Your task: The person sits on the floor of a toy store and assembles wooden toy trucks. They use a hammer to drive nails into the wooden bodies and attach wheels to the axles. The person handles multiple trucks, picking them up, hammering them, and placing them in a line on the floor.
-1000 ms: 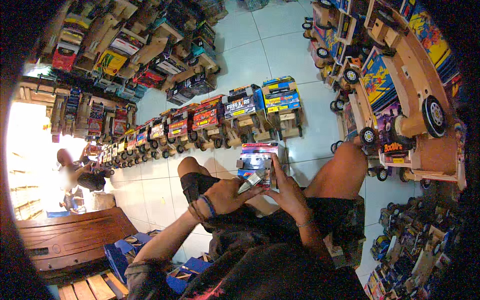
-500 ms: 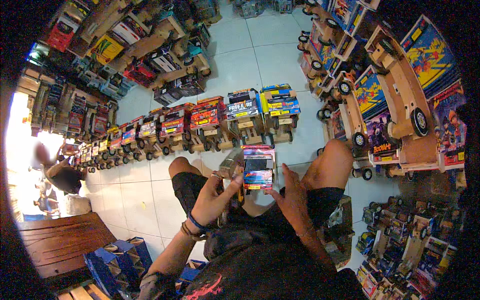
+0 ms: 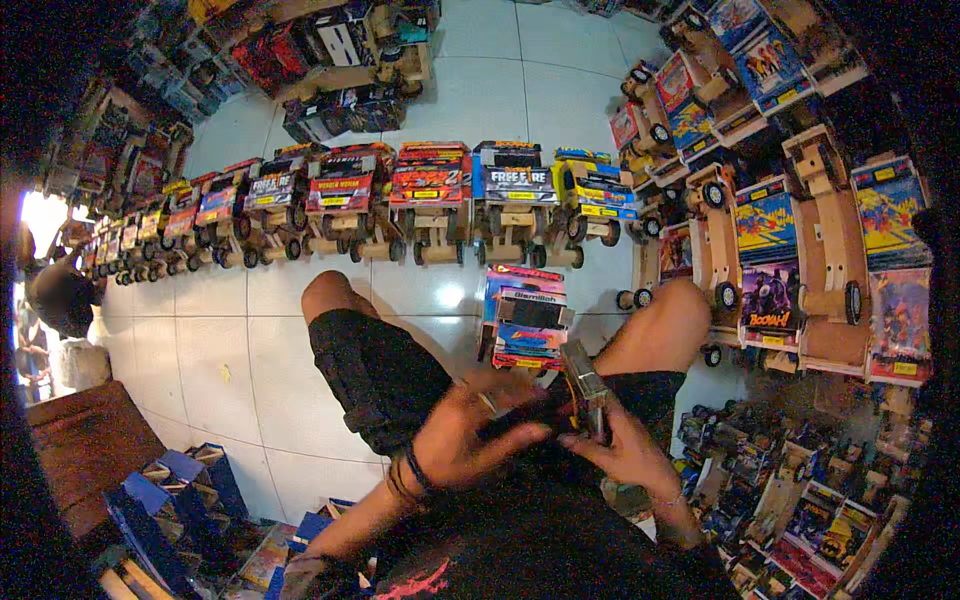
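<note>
A small toy truck (image 3: 530, 318), pink, blue and orange with a dark windscreen, stands between my knees in front of my hands. My right hand (image 3: 625, 450) is closed around a silvery metal hand tool that looks like a staple gun (image 3: 588, 385), its upper end beside the truck's near right corner. Just short of the truck's near edge is my left hand (image 3: 465, 430), its thumb stretched toward the right hand. The fingers of the left hand are apart from the thumb and partly blurred; I see nothing clearly held there.
A long row of toy trucks (image 3: 430, 180) runs across the tiled floor (image 3: 300, 370) ahead. Wooden toy trucks with black wheels (image 3: 820, 250) are stacked at right, more lie at lower right. Blue boxes (image 3: 180, 500) and a brown wooden top (image 3: 90, 450) are at lower left. Another person (image 3: 65, 300) sits far left.
The staple-gun-like tool has passed from my left hand to my right. Both hands have drawn back from the truck toward my body. My view has shifted.
</note>
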Motion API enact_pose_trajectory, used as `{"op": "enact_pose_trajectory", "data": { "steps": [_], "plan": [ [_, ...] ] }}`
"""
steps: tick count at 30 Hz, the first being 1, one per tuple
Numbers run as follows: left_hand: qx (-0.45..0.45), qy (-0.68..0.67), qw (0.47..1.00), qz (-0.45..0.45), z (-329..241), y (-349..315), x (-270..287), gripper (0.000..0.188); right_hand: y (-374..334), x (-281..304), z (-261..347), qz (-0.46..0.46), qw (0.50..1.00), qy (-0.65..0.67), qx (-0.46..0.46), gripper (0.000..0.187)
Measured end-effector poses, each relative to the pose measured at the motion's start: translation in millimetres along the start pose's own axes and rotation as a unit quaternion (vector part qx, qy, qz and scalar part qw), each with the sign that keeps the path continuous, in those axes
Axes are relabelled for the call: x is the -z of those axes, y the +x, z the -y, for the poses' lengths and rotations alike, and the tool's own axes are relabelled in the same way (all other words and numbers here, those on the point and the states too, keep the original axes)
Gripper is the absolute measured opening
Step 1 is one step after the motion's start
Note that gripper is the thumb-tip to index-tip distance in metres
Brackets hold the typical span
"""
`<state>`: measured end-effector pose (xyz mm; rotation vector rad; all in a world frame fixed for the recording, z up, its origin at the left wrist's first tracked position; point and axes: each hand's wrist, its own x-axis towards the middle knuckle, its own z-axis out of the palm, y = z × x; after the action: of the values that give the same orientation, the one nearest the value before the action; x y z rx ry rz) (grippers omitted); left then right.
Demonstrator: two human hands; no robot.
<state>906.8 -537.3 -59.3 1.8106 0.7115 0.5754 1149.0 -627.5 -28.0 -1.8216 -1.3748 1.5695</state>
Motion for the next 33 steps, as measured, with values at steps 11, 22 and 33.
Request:
{"op": "enact_pose_trajectory", "data": {
  "steps": [11, 22, 33],
  "plan": [
    [-0.021, 0.099, 0.995, -0.007, 117, 49, 0, 0.121, 39, 10, 31, 0.074, 0.990, -0.051, -0.109, 0.051],
    [-0.027, 0.087, 0.996, -0.018, 132, 50, -7, 0.106, 71, 9, 40, 0.089, 0.982, -0.094, -0.140, 0.069],
    [-0.055, 0.077, 0.994, -0.058, 131, 50, -10, 0.103, 75, 8, 65, 0.073, 0.951, -0.107, -0.279, 0.088]
  ]
}}
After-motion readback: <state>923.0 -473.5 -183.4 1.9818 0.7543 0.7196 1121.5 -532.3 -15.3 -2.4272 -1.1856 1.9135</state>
